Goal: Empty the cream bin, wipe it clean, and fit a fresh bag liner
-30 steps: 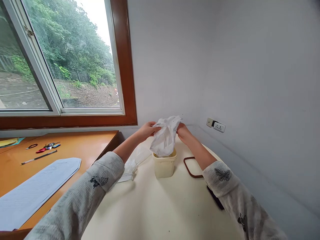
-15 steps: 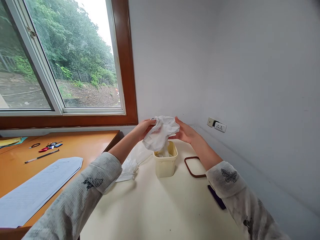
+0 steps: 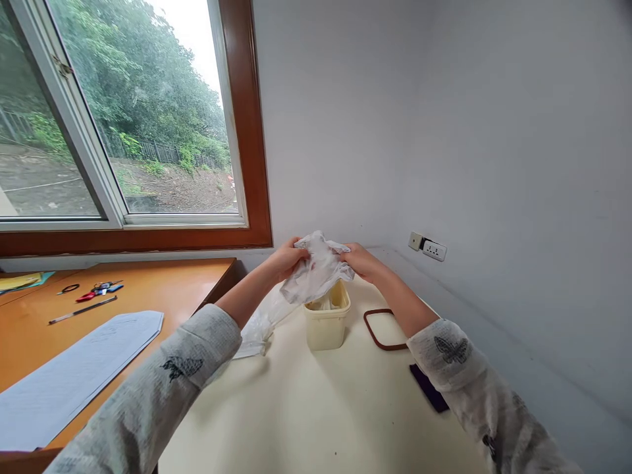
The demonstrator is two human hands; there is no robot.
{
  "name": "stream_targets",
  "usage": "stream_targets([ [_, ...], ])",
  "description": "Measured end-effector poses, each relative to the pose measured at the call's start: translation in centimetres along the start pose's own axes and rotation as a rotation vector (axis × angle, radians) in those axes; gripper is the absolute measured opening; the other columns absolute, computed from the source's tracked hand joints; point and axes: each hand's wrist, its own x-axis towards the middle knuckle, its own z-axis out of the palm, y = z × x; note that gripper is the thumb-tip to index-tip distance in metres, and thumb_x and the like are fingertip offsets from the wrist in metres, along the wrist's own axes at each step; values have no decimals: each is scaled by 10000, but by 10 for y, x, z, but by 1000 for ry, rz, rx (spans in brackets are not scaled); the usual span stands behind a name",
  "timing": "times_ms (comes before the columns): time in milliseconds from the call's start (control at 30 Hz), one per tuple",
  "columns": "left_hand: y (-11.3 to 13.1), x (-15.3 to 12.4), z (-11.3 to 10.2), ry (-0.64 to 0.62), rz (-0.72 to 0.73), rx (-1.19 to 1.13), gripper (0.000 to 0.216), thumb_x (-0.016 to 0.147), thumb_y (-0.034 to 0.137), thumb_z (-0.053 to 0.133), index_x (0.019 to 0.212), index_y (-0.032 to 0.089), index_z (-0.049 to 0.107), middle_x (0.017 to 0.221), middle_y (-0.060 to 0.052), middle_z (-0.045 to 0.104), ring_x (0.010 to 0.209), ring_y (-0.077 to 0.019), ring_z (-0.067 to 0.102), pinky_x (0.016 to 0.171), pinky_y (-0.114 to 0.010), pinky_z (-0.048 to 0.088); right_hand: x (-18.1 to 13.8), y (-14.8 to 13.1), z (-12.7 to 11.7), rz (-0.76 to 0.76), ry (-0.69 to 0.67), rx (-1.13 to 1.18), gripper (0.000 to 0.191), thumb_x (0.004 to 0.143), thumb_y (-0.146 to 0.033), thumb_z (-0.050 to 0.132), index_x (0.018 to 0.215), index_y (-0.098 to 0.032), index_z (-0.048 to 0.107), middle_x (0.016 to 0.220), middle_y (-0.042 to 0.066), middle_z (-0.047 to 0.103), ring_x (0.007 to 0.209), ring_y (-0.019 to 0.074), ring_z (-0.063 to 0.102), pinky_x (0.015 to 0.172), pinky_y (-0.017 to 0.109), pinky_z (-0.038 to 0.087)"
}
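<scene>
Fingers of the left hand (image 3: 289, 258) and right hand (image 3: 359, 260) are both closed on a crumpled white plastic bag (image 3: 316, 273), held just above the open cream tub (image 3: 326, 321) on the pale table (image 3: 316, 408). Half a second ago the right hand was spread open beside the bag; now it has pinched the rim again, so the bag is stretched between both hands over the tub's mouth.

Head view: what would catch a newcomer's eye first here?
Both hands, the left hand and right hand, grip a crumpled white plastic bag just above an open cream tub on the pale table. To the left, a large wood-framed window shows green trees.
</scene>
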Motion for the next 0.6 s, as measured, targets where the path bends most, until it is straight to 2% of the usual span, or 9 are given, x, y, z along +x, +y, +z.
stream_targets([
  [133, 0, 4, -15, 33, 23, 1, 193, 601, 41, 564, 656, 176, 439, 515, 54, 435, 402, -74, 452, 428, -223, 392, 6, 9, -27, 50, 136, 5, 43, 602, -174, 633, 561, -173, 617, 526, 0, 586, 539, 145, 512, 525, 263, 358],
  [267, 0, 6, -27, 79, 28, 17, 183, 588, 49, 537, 581, 181, 411, 471, 61, 383, 370, -59, 391, 375, -197, 319, 10, 15, -51, 91, 244, 71, 60, 585, -113, 598, 549, -159, 612, 494, 12, 576, 480, 136, 499, 482, 261, 360],
  [367, -2, 8, -35, 115, 15, 36, 206, 559, 50, 523, 537, 191, 374, 438, 63, 343, 358, -61, 362, 343, -188, 263, 10, 16, -61, 103, 294, 159, 85, 573, -81, 565, 552, -154, 602, 494, 15, 578, 463, 126, 498, 459, 249, 381],
  [467, -3, 8, -44, 130, -37, 74, 245, 549, 77, 544, 499, 201, 339, 406, 71, 302, 333, -57, 320, 318, -188, 233, 9, 15, -66, 103, 299, 269, 95, 584, -72, 561, 598, -155, 604, 564, 29, 616, 530, 134, 550, 504, 244, 446],
  [533, -2, 6, -49, 115, -88, 110, 225, 565, 120, 571, 496, 197, 371, 399, 65, 325, 329, -65, 338, 308, -195, 249, 9, 15, -69, 106, 298, 331, 111, 600, -64, 553, 631, -159, 601, 599, 29, 629, 568, 133, 571, 533, 238, 473],
  [600, 1, 1, -52, 84, -127, 148, 155, 578, 162, 617, 544, 172, 467, 434, 43, 418, 356, -84, 409, 317, -201, 297, 9, 15, -74, 109, 311, 374, 118, 630, -65, 542, 650, -171, 588, 586, 8, 617, 560, 118, 567, 531, 220, 477],
])
